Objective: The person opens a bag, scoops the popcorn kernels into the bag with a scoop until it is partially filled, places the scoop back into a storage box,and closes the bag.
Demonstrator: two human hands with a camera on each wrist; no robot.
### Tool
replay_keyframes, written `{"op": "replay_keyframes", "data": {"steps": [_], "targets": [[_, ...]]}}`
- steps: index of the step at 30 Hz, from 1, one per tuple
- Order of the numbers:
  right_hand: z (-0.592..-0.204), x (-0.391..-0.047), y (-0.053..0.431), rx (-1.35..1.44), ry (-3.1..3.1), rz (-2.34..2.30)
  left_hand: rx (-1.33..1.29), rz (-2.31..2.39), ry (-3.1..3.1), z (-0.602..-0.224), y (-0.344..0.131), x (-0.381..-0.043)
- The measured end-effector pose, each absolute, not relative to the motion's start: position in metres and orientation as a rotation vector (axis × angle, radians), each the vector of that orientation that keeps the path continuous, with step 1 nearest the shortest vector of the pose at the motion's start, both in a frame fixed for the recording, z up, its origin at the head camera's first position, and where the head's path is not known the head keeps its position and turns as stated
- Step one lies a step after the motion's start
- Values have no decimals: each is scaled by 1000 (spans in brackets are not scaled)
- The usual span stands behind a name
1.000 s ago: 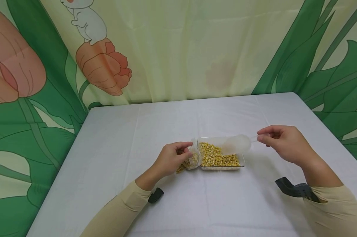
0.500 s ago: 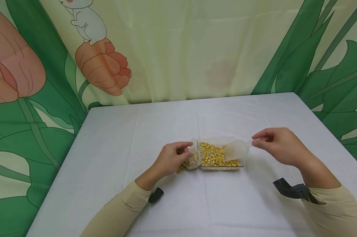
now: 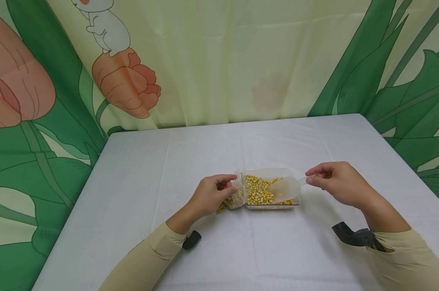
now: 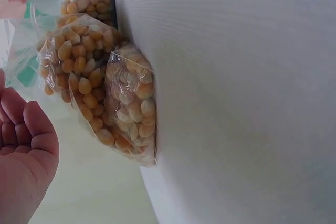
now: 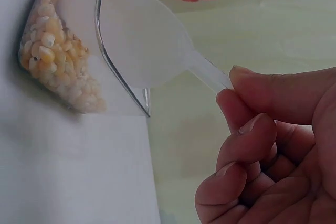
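Observation:
A clear rectangular container (image 3: 292, 207) holds yellow corn kernels (image 3: 257, 190), sloped up toward its left end. My right hand (image 3: 341, 182) pinches the thin handle of a translucent white scoop (image 3: 285, 189) between thumb and forefinger. The scoop's bowl (image 5: 136, 35) lies inside the container, its front edge down in the kernels. At the container's left end sits a clear plastic bag (image 4: 94, 66) of corn kernels, its mouth against the container's wall. My left hand (image 3: 214, 194) holds the bag's upper rim with thumb and fingers; the fingertips run out of the left wrist view.
A white cloth covers the table (image 3: 190, 153). Behind it hangs a curtain (image 3: 219, 60) printed with flowers, leaves and a rabbit. Black straps sit at both wrists, the right strap (image 3: 357, 236) sticking out from the sleeve.
My right hand has moved left and down, bringing the scoop from above the container's rim down into the kernels. My left hand and the bag stay where they were.

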State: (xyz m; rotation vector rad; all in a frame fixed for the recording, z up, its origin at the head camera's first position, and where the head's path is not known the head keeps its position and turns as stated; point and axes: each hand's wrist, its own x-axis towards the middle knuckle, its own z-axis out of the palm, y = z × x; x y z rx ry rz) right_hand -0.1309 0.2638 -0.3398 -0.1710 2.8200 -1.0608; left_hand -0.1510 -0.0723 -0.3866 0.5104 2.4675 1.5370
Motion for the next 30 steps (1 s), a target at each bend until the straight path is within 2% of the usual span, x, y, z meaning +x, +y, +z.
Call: {"op": "replay_keyframes", "data": {"steps": [30], "targets": [[-386, -128, 251, -59, 2605, -1445, 502, 1532, 2461, -390, -73, -152]]}}
